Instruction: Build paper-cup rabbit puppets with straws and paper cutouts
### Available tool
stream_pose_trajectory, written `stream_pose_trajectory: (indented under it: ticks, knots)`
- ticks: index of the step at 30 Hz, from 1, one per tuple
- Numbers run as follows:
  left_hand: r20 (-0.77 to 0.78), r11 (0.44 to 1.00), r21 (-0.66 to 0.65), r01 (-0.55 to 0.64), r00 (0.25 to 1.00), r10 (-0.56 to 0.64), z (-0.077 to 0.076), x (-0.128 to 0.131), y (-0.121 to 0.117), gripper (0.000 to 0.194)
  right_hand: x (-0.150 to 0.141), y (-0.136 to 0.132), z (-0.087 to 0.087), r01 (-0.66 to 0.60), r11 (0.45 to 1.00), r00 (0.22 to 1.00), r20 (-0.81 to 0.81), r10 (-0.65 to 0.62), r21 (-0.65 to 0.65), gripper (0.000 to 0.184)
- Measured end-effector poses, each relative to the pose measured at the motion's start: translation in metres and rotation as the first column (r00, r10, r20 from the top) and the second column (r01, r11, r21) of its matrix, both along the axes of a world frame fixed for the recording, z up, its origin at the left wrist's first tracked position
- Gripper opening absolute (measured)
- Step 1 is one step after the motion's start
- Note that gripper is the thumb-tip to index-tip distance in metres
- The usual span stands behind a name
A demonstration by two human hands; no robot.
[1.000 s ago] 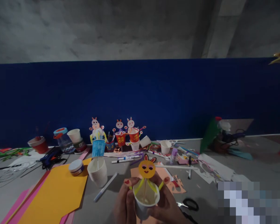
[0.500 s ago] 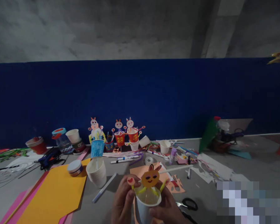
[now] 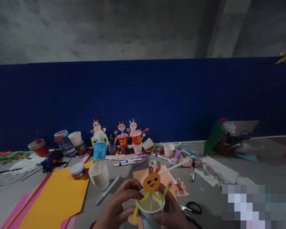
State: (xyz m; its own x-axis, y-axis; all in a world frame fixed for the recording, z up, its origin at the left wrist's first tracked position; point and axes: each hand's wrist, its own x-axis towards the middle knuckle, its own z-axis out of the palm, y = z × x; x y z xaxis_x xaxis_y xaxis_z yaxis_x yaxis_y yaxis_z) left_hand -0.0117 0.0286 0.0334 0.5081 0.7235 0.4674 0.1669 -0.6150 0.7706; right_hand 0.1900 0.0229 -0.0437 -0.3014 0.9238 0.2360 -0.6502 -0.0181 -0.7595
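Note:
A white paper cup (image 3: 152, 219) sits low in the middle of the view. Inside it stands an orange paper bunny face (image 3: 152, 182) on a stick, with yellow pipe-cleaner arms. A round paper paw (image 3: 133, 219) ends the left arm, which bends down over the rim; the other paw (image 3: 170, 184) points up. My right hand (image 3: 171, 211) is closed around the cup's right side, thumb in front. My left hand (image 3: 120, 202) has curved fingers at the left rim and its thumb beside the bent arm; its fingertips are partly hidden.
Scissors (image 3: 193, 208) lie to the right of the cup. On the left are stacked white cups (image 3: 98, 176), a marker (image 3: 107, 190), a lidded tub (image 3: 77, 170) and orange paper (image 3: 59, 190). Finished bunny cups (image 3: 122, 141) stand along the blue partition (image 3: 143, 95).
The left paw, upright with a red heart, now hangs downward outside the cup. My left hand has opened out and shifted left. The bunny face leans slightly left.

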Motion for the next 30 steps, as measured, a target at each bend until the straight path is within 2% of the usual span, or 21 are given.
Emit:
stream_pose_trajectory:
  ticks: [6,11,15,23,28,30]
  knots:
    - [0.113,0.999,-0.004,-0.036,0.993,0.036,-0.005,0.006,0.000,0.032,-0.006,0.001,0.004,0.010,1.000,0.999,-0.049,-0.010,0.007,0.069]
    - [0.184,0.999,-0.025,-0.036,0.982,0.040,-0.014,0.011,-0.001,0.029,-0.002,0.000,0.008,0.002,0.999,1.000,-0.017,-0.002,0.033,0.065]
    - [0.195,0.997,-0.061,-0.045,0.979,0.056,-0.016,0.013,-0.001,0.031,0.000,0.000,0.007,0.035,0.997,0.999,-0.031,-0.033,0.064,0.063]
    - [0.175,0.991,-0.019,-0.130,0.976,0.132,-0.012,0.016,-0.003,0.023,0.001,0.006,0.008,0.066,0.993,0.998,-0.015,-0.065,0.097,0.058]
    - [0.228,0.978,-0.077,-0.194,0.952,0.206,-0.017,0.022,-0.005,0.027,0.000,0.007,0.011,0.111,0.983,0.994,0.001,-0.112,0.147,0.057]
    - [0.254,0.980,-0.076,-0.186,0.946,0.200,-0.020,0.023,-0.005,0.028,0.001,0.006,0.015,0.080,0.983,0.995,0.039,-0.087,0.168,0.059]
